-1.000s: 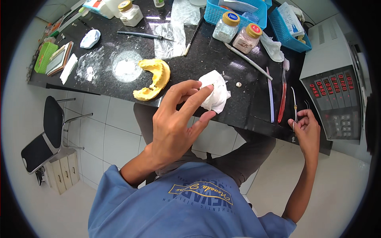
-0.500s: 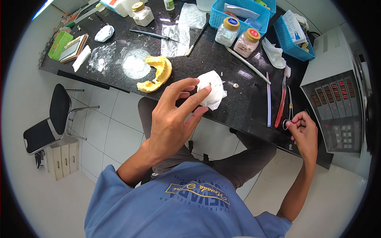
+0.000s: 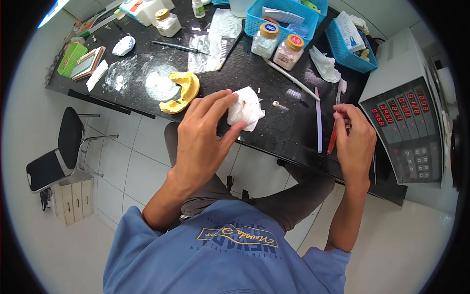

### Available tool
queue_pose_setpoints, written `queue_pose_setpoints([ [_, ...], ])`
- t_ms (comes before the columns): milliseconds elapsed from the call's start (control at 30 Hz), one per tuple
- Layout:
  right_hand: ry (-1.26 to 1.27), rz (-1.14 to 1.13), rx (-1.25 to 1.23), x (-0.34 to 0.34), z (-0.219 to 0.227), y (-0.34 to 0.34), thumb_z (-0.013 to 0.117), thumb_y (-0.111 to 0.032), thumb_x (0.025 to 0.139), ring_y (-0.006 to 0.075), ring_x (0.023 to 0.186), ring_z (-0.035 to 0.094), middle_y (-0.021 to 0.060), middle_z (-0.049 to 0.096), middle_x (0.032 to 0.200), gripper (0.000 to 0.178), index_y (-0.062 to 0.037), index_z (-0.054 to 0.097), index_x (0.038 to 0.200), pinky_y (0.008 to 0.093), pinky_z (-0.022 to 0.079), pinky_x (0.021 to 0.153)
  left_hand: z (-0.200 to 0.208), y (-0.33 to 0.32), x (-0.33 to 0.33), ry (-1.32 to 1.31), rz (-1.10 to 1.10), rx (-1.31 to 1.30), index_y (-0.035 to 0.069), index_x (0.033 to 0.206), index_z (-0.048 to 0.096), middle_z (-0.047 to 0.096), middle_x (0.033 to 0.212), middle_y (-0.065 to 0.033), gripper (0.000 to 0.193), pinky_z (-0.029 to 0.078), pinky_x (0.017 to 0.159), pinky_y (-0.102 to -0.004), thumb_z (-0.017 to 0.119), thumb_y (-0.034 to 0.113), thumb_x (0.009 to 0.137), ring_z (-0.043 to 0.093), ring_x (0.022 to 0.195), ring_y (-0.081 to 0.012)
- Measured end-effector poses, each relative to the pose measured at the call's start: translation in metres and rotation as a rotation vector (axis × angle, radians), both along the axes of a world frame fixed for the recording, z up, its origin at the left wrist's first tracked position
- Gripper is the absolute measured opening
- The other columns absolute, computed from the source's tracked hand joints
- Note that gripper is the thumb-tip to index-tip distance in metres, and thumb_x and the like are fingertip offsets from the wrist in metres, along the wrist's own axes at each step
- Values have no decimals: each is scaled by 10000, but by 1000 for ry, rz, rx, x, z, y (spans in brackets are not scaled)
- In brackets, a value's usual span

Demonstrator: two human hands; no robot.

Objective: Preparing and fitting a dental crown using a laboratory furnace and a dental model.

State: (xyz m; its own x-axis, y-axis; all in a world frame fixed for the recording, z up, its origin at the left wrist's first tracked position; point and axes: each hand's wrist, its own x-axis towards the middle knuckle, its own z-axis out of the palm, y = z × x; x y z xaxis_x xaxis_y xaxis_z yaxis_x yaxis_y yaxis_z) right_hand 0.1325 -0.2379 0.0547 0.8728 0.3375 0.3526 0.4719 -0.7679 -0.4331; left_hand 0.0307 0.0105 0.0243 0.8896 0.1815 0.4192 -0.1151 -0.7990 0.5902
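Observation:
A crumpled white tissue point(image 3: 246, 111) lies near the front edge of the black worktop. My left hand point(image 3: 201, 139) is at its left side, fingers spread, with fingertips and thumb at the tissue's edge. At the right, my right hand point(image 3: 356, 139) has curled fingers above a red-handled toothbrush point(image 3: 332, 141). A small brass-coloured bit shows between those fingers; the rest of what they hold is hidden. The ringed clamp seen there earlier is covered by the hand. Beside it lies a pale lilac stick point(image 3: 319, 122). A yellow horseshoe-shaped dental cast point(image 3: 192, 88) rests left of the tissue.
Two lidded jars point(image 3: 265, 41) stand behind the tissue, before a blue basket point(image 3: 306, 29). A grey device with red digits point(image 3: 399, 110) borders the right side. White powder point(image 3: 159, 84) is spread behind the cast. A pale rod point(image 3: 293, 80) and a tooth-like piece point(image 3: 275, 103) lie rightward.
My right hand has moved up and left from the clamp's ring handles to over the toothbrush and clamp. My left hand stays at the tissue. The whole view has shifted slightly.

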Motion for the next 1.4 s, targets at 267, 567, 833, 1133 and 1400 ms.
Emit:
queue_pose_setpoints([
  [267,-43,-335,-171,-7,-5,-75,605,-62,900,275,784,668,135,679,908,148,4,659,1021,362,505,712,-1,2,1,-18,-11,-42,31,1143,653,663,1175,-100,414,536,782,-321,790,106,760,632,1023,-245],
  [567,-160,-323,-211,-22,-27,-89,612,-124,914,300,939,648,126,671,1034,214,-25,660,1097,388,498,831,-7,3,4,-88,-20,-63,17,1100,647,651,1112,-102,396,544,725,-333,795,125,749,613,947,-263],
  [833,-85,-464,-354,-42,-35,-135,593,-111,917,330,987,637,141,654,1096,262,-38,641,1165,404,496,846,-4,5,3,-45,-6,-113,35,1128,652,680,1060,-97,442,532,758,-311,822,159,740,648,907,-213],
  [1133,-156,17,222,-68,8,-34,663,48,822,131,765,625,61,647,919,267,-45,711,1068,285,494,646,-10,7,2,-49,9,-125,23,1110,648,682,1043,-94,445,524,738,-307,833,157,727,637,866,-194],
  [1400,-200,292,210,-38,-14,45,708,73,685,166,657,635,37,632,851,314,-68,719,964,293,499,561,-7,6,2,-65,-3,-174,15,1104,647,691,1061,-82,472,521,720,-301,846,177,708,624,810,-190],
])
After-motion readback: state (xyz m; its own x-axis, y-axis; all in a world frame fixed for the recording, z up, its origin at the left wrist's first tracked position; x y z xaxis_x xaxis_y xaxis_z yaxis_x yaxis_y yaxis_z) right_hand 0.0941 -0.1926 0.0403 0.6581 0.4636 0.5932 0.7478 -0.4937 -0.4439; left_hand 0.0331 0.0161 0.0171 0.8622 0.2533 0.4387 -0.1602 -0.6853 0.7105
